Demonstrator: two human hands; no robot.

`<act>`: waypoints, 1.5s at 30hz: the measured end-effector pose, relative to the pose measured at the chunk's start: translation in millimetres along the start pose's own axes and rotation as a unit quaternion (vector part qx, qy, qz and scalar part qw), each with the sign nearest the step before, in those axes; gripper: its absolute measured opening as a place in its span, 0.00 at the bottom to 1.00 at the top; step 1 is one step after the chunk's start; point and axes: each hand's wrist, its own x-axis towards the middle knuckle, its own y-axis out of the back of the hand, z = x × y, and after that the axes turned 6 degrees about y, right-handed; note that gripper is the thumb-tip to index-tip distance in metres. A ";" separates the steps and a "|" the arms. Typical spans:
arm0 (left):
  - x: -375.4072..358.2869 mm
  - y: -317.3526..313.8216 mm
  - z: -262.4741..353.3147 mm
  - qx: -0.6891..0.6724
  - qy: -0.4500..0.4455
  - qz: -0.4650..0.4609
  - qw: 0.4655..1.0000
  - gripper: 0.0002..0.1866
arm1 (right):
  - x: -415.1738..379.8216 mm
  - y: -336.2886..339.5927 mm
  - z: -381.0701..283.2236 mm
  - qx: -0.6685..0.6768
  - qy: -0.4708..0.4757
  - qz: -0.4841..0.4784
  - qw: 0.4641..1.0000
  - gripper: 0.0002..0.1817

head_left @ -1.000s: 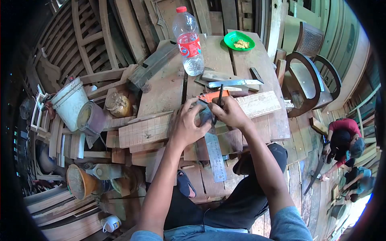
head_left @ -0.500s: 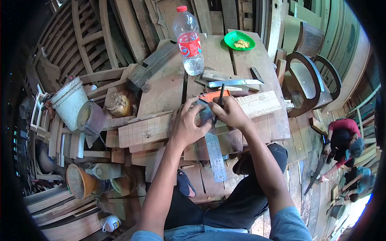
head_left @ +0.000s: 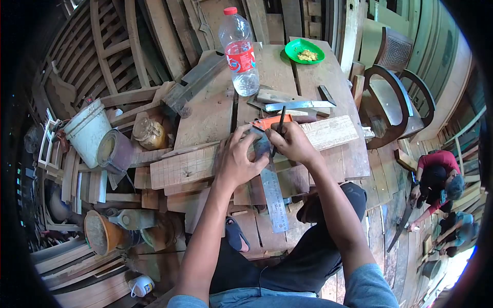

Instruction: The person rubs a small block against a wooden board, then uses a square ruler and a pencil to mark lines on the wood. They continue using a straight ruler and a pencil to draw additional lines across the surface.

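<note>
A wooden board (head_left: pixel 179 167) with pencil lines across it lies over the edge of the table. Across it rests a try square, its orange stock (head_left: pixel 272 122) against the far edge and its steel blade (head_left: pixel 275 205) pointing toward me. My left hand (head_left: pixel 239 156) presses the square onto the board, thumb and fingers curled about the blade. A dark pencil (head_left: pixel 282 120) stands nearly upright in my right hand (head_left: pixel 291 142), which is closed around it beside the blade. The pencil's tip is hard to make out behind the fingers.
Behind the board are a water bottle (head_left: pixel 240 56), a green plate (head_left: pixel 305 52) of food and a curved metal blade (head_left: pixel 298 106). Buckets (head_left: pixel 83 131) and a jar (head_left: pixel 150 133) stand left. A chair (head_left: pixel 395 97) is right; beyond it, two people (head_left: pixel 436 172) crouch.
Both hands, the square and the pencil hold almost the same places. The whole view has shifted very slightly.
</note>
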 end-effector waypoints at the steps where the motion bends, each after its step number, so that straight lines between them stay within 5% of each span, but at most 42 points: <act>1: -0.3 0.3 0.3 -0.001 0.001 0.000 1.000 0.29 | -1.5 1.9 -2.7 -0.001 0.009 -0.008 1.000 0.24; 23: 0.5 3.2 4.7 0.001 -0.015 0.010 1.000 0.28 | -0.7 0.0 -0.7 -0.012 0.038 0.004 0.999 0.24; 26: 1.1 2.0 2.5 -0.008 -0.021 0.015 1.000 0.28 | 0.7 -3.3 -3.6 0.109 -0.020 0.053 0.992 0.23; 30: 0.1 2.8 2.2 -0.005 -0.018 0.007 1.000 0.26 | 6.6 -3.3 -3.8 0.242 0.023 0.267 0.933 0.24; 34: -2.3 5.4 2.4 -0.003 -0.018 -0.006 1.000 0.27 | 8.6 20.8 2.1 0.129 0.065 0.290 0.946 0.24; 37: -2.5 4.3 -0.6 -0.029 -0.032 -0.007 0.999 0.29 | 11.6 45.3 11.4 -0.216 0.150 0.359 0.896 0.23; 41: -1.2 9.0 -0.1 -0.017 -0.042 -0.017 0.999 0.33 | 1.9 56.7 9.9 0.038 -0.039 0.324 0.944 0.14; 45: 3.6 5.6 -8.3 -0.038 -0.076 -0.001 0.996 0.37 | -9.6 56.4 -5.4 -0.122 -0.028 0.181 0.975 0.20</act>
